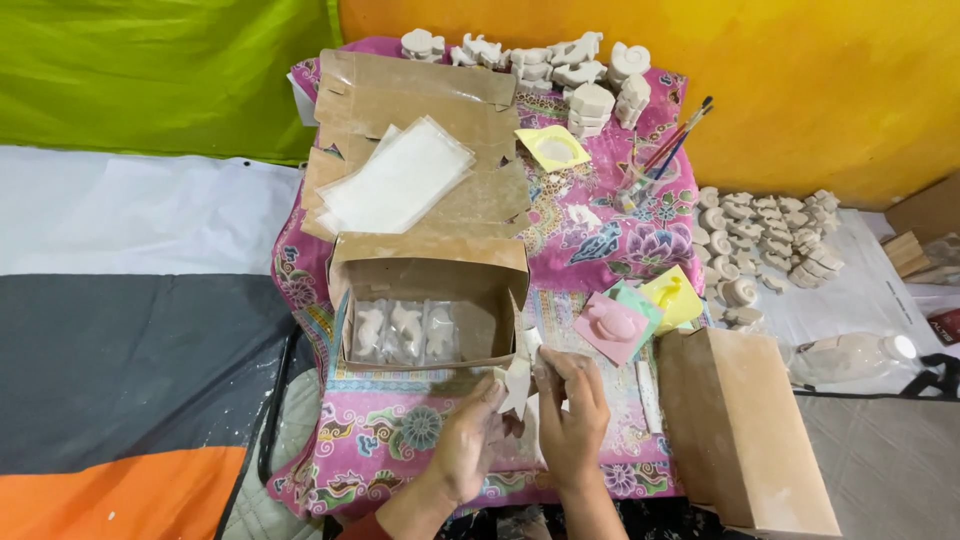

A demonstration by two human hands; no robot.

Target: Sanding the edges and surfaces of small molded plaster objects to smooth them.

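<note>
Toward the left of the counter (300, 290), draped in a pink patterned cloth, an open cardboard box (425, 305) holds three white plaster figures in clear wrap (405, 332), lying side by side on its floor. Behind it, a flattened cardboard sheet carries a stack of clear plastic bags (395, 178).

At the near edge, just in front of the box's right corner, we hold a white plaster piece (520, 378) between both hands. Our left hand (468, 445) curls under it from the left, fingers half closed against its lower side. Our right hand (572, 410) closes over it from the right, thumb and fingers pinched on its upper part. The piece stands roughly upright, touching both sets of fingers, with a thin clear film that seems to hang about it; we cannot tell whether it is fully wrapped.

Plaster is brittle, so too hard a pinch could, we judge, snap a thin limb, and slippery film could let the piece drop onto the counter's edge.

Further right lie pink, green and yellow moulds (630, 310), paintbrushes (675, 140), a closed cardboard box (745, 430) at the near right corner, and many bare plaster figures (770, 235) on the white sheet beyond.
</note>
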